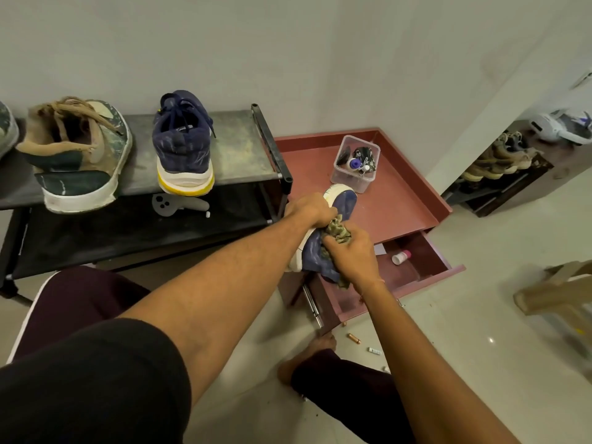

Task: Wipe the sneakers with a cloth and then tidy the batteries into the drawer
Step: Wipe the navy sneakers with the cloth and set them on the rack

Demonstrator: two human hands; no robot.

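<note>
The left hand (309, 209) is gripping the navy sneaker (345, 203) by its firm sole, fingers curled, above the open drawer (426, 251). The right hand (352, 256) is clutching the soft cloth (340, 233), seemingly rubbing the pliable upper.

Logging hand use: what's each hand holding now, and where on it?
Left hand grips the navy sneaker by its sole edge, toward the far end. Right hand holds the bunched cloth, pressed on the sneaker's upper.
</note>
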